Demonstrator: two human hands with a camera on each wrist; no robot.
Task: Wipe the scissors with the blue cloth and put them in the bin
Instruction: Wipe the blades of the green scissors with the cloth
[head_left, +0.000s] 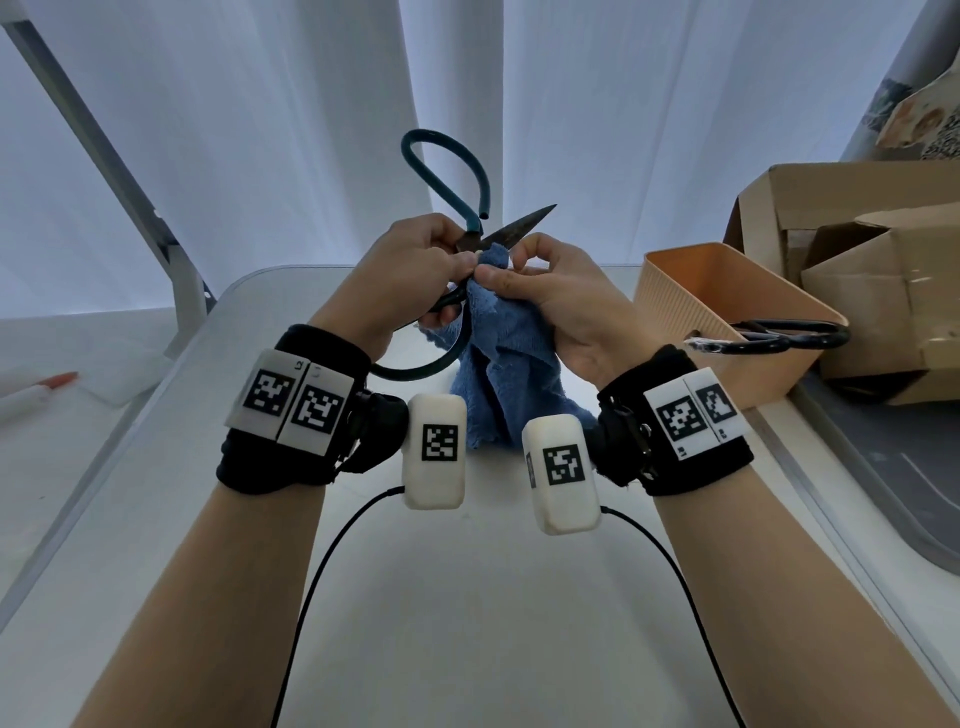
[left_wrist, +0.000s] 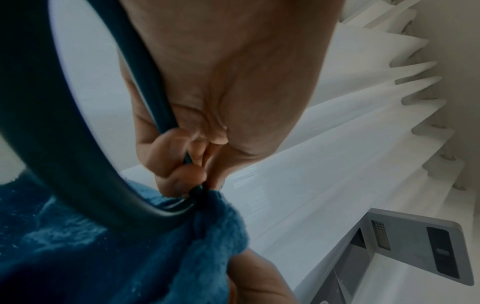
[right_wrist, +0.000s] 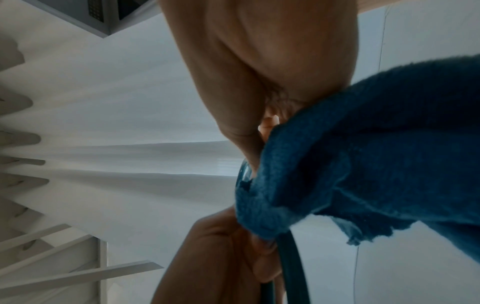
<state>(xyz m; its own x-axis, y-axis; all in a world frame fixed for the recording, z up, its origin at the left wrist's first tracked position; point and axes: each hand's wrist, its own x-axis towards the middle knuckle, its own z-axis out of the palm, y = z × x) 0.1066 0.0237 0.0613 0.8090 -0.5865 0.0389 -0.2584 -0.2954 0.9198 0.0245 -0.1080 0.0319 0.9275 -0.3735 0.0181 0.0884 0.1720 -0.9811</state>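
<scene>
Large scissors (head_left: 470, 208) with dark teal loop handles and a rusty blade are held up over the table's far end. My left hand (head_left: 415, 270) grips them near the pivot, fingers curled round the handle (left_wrist: 166, 115). My right hand (head_left: 540, 291) pinches the blue cloth (head_left: 498, 353) against the blade's base; the cloth hangs down between my wrists. The blade tip sticks out up and to the right. The left wrist view shows the cloth (left_wrist: 103, 246) bunched under a handle loop. An orange ribbed bin (head_left: 727, 306) stands to the right.
A second pair of dark scissors (head_left: 779, 335) lies across the bin's rim. Cardboard boxes (head_left: 857, 280) stand behind the bin. A red-capped marker (head_left: 41, 389) lies at the far left. White table (head_left: 467, 597) below my forearms; white curtains behind.
</scene>
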